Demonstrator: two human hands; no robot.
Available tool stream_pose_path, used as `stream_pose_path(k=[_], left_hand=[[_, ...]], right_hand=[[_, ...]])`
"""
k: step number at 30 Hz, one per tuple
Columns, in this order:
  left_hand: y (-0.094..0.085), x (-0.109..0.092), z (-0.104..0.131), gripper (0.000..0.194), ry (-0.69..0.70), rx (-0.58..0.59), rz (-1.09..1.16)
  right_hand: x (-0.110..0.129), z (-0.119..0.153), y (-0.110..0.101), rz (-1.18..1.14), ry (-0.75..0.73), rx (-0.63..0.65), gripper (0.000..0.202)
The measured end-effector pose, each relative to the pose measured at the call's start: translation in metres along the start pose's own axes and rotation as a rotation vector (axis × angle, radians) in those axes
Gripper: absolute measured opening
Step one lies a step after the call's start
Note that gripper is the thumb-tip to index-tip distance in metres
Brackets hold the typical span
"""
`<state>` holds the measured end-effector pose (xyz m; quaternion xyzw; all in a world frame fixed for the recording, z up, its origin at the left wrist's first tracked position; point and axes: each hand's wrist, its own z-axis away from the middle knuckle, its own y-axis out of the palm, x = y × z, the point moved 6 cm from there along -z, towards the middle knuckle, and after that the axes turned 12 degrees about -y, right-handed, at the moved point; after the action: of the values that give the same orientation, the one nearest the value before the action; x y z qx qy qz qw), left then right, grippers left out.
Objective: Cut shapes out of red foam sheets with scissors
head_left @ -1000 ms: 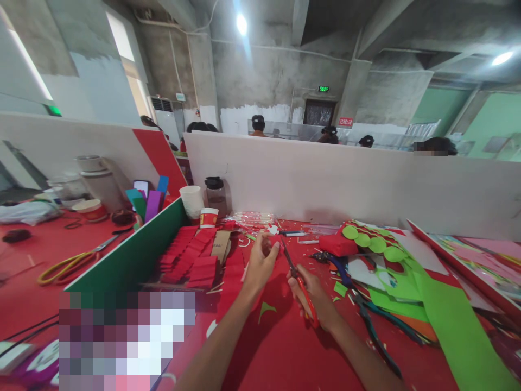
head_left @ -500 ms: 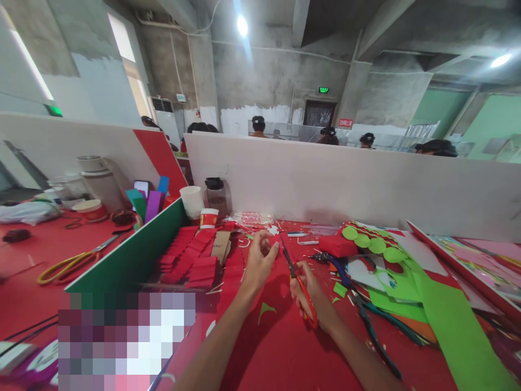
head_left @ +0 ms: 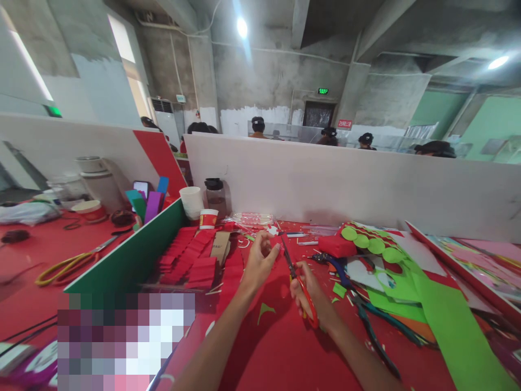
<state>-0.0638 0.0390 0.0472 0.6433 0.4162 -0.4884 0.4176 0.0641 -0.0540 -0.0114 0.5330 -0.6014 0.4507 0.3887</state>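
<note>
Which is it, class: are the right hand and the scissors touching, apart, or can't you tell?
Touching. The head view shows the right hand closed around the red handles of the scissors, fingers against them.

Red-handled scissors [head_left: 292, 269]; lime-green circles [head_left: 376, 246]; red tabletop [head_left: 271, 361]; dark green divider [head_left: 122, 258].

The red piece [head_left: 280, 247] pinched in the left hand [head_left: 260, 262] blurs into the red tabletop [head_left: 280, 353], a mosaic patch [head_left: 126, 342] covers the near left, the near edge crops both forearms [head_left: 222, 331], and the far partition [head_left: 325, 187] mostly hides the people [head_left: 258, 125] beyond.
</note>
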Motion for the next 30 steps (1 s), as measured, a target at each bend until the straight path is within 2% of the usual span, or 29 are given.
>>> stream_pose_path(k=[6,14,19,24,28,30], left_hand=[[0.001,-0.001,0.0,0.029,-0.004,-0.002,-0.002],[0.0,0.0,0.0,0.034,-0.042,0.007,0.028],[-0.002,-0.001,-0.002,0.036,-0.038,-0.025,0.064],[-0.002,-0.002,-0.002,0.031,0.008,-0.048,-0.033],[-0.002,-0.004,-0.001,0.028,0.039,-0.072,-0.08],[-0.003,-0.006,-0.001,0.028,0.033,-0.075,-0.077]], right_hand=[[-0.008,-0.002,-0.004,0.013,0.038,-0.039,0.064],[-0.01,-0.004,-0.01,0.054,0.032,-0.026,0.056],[-0.006,-0.005,-0.012,0.065,0.034,-0.019,0.054],[-0.003,-0.004,-0.011,0.036,0.057,-0.02,0.055],[0.01,-0.002,-0.009,0.053,0.014,0.003,0.049],[0.017,-0.001,-0.009,0.075,-0.001,0.0,0.053]])
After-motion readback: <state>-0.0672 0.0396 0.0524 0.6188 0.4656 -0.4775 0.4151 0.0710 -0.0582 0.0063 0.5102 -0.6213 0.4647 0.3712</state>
